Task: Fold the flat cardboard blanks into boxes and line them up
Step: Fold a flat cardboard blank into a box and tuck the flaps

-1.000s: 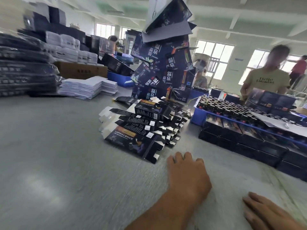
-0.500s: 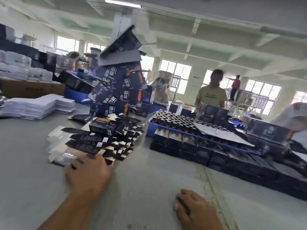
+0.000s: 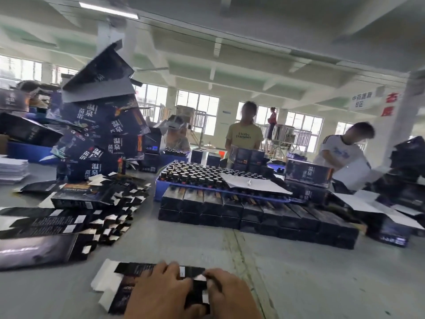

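Flat blank (image 3: 128,284) nearest, spread blanks (image 3: 76,217) behind-left, rowed boxes (image 3: 253,212) behind-right, bottle tray (image 3: 161,192) atop them.

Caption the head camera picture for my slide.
Both hands, left hand and right hand, hold a flat blank on the table.
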A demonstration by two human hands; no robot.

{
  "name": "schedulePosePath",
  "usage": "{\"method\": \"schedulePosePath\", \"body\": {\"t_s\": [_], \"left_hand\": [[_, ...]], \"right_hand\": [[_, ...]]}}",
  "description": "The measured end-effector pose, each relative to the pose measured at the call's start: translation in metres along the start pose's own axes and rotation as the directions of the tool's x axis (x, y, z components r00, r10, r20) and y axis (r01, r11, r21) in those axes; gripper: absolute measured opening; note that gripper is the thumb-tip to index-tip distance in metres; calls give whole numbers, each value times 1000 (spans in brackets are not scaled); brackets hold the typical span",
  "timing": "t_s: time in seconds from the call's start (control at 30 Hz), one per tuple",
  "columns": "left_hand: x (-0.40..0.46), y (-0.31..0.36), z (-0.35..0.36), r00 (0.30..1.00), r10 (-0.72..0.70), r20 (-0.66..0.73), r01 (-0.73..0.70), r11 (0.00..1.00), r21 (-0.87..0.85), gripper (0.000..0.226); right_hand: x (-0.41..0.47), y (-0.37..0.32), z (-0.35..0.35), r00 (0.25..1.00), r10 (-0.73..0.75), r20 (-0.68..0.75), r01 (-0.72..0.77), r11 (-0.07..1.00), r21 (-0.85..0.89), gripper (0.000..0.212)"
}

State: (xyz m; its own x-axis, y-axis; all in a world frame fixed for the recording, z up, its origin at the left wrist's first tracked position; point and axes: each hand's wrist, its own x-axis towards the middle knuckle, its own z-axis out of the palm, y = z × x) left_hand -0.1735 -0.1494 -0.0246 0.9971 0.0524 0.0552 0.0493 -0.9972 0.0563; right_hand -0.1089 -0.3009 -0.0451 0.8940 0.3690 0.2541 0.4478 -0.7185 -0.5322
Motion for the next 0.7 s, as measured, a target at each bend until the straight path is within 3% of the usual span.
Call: {"method": "schedulePosePath", "body": {"t_s": [0.23,0.43,0.7], "left_hand": [[3,-35,8,994,-61,86,71,990,-118,118],[4,-45,7,996,-27,85,34,996,-83,118],[11,-50,6,997,-29,69,36,994,-103,134]], "right_hand": [[1,1,-5,998,43,53,-52,982,181,31],[1,9,-3,995,46,91,-69,958,279,33],[1,17,-20,994,51,98,-84,925,370,33]]}}
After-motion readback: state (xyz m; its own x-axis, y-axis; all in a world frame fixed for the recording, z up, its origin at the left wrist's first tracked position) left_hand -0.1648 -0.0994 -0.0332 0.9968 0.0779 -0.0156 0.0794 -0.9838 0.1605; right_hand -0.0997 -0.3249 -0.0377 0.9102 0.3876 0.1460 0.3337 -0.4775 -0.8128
